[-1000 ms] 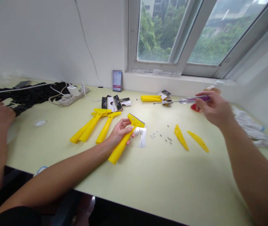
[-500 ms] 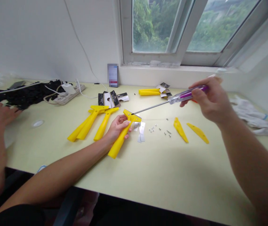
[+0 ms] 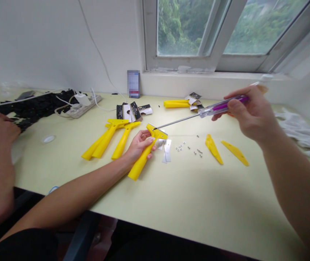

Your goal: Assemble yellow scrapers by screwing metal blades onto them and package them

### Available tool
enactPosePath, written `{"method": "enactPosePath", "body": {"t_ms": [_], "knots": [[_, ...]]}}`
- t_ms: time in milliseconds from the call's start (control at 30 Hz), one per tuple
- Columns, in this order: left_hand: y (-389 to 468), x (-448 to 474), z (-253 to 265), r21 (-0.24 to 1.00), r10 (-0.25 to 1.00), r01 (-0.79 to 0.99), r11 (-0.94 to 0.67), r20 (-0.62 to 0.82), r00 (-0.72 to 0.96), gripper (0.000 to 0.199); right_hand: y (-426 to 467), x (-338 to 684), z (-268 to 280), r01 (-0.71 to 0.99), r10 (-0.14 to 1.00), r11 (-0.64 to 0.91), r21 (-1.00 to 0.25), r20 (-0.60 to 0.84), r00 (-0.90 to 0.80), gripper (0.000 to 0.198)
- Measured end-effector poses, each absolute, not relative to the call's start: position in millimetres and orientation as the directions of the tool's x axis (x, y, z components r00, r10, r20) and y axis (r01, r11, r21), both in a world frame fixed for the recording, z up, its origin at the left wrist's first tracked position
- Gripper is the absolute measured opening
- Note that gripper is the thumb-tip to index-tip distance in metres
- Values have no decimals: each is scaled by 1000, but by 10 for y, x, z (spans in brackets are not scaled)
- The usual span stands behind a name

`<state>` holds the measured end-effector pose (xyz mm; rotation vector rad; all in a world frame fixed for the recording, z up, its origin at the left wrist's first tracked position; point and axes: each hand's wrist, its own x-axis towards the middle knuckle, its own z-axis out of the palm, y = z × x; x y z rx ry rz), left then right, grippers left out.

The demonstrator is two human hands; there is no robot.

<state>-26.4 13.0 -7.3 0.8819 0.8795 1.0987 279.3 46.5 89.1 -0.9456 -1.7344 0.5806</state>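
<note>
- Black flat pieces (image 3: 43,106) lie heaped at the upper left of the frame, beside a co-worker's hand (image 3: 4,132).
- White power strip (image 3: 85,108), just right of the heap, with plugs in it.
- Three yellow plastic scraper bodies (image 3: 106,141), left of centre, below torn cardboard packaging (image 3: 129,111).
- Left hand (image 3: 141,144), mid-frame: thumb and fingers wrapped around the neck of a yellow scraper (image 3: 143,159), whose handle slants toward the lower left.
- Metal blades (image 3: 167,152), flat on the table just right of that hand.
- Screwdriver (image 3: 212,108), its tip at the scraper's head; whether it sits in a screw is too small to tell.
- Loose nuts (image 3: 179,148) and screws (image 3: 199,150), right of centre.
- Two yellow plates (image 3: 214,149), apart, farther right.
- Right hand (image 3: 253,112), upper right: closed around the screwdriver's purple-and-clear handle.
- White gloves (image 3: 299,127), crumpled near the right edge.
</note>
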Motion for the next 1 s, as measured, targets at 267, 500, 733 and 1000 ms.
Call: {"method": "enactPosePath", "body": {"t_ms": [267,500,733,1000], "knots": [[152,-261,-129,893,963,-403,197,-100,250,49,468,2836,889,369,801,592,-716,572,-175,34],[138,-265,-101,891,962,-405,205,-106,253,46,421,2828,945,358,771,627,-692,618,-155,30],[141,-268,-105,887,960,-411,210,-106,261,44,428,2793,909,308,798,600,-738,576,-176,31],[145,-259,-101,884,962,-420,205,-103,253,44,422,2811,889,332,766,641,-693,604,-218,24]]}}
